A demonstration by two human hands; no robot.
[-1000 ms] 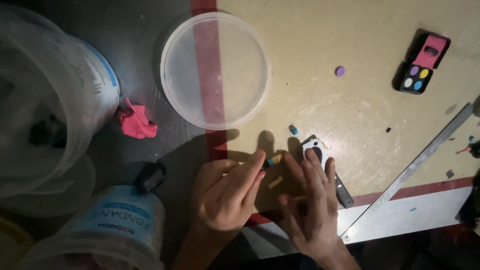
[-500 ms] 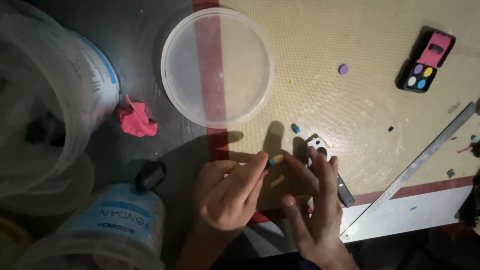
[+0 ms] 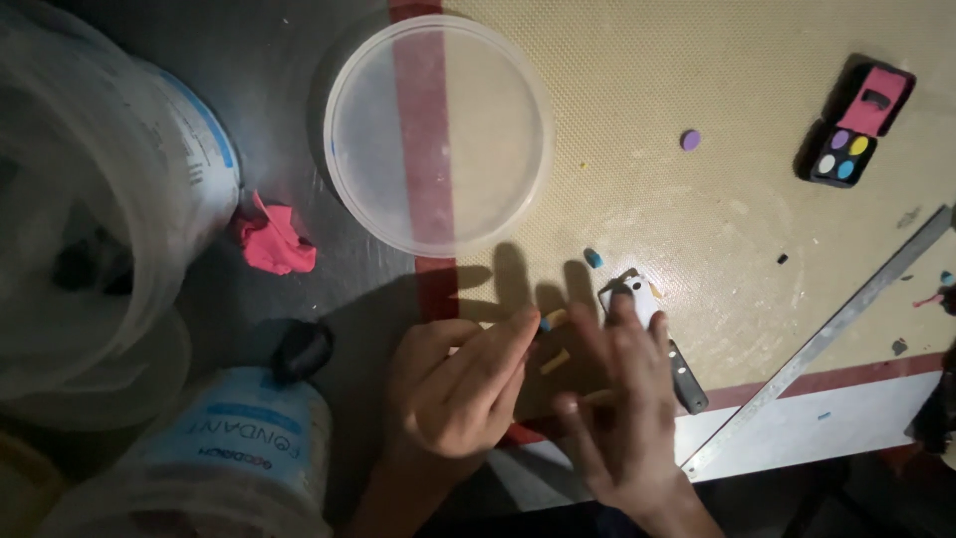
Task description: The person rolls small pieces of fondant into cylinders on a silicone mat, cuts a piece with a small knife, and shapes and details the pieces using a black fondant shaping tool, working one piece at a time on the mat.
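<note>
1. My left hand (image 3: 458, 389) rests low on the tan mat (image 3: 757, 239), fingers drawn together and curled, the tips pinching a small yellow and blue piece of clay (image 3: 553, 319).
2. My right hand (image 3: 622, 408) lies just beside it, fingers spread and flat on the mat. Whether it pinches anything I cannot tell, though a thin yellowish sliver shows at the thumb.
3. A second small yellow clay roll (image 3: 555, 362) lies on the mat between my two hands.
4. My right index fingertip touches a small white piece (image 3: 637, 296), with a dark-handled knife (image 3: 687, 377) running from under it toward the mat's red border.
5. A tiny blue clay bit (image 3: 594, 258) sits just above my right hand.
6. A round clear plastic lid (image 3: 438, 134) lies further up, across the red stripe of the mat.
7. A lump of pink clay (image 3: 274, 242) sits on the dark counter (image 3: 279, 60) left of the lid, near a large white tub (image 3: 110, 199).
8. A plastic bottle with a blue label (image 3: 239, 438) lies at my left forearm.
9. Far right: a purple clay disc (image 3: 690, 139), a small black palette with coloured dots and a pink lid (image 3: 856, 125), and a long metal ruler (image 3: 817, 344) set diagonally.
</note>
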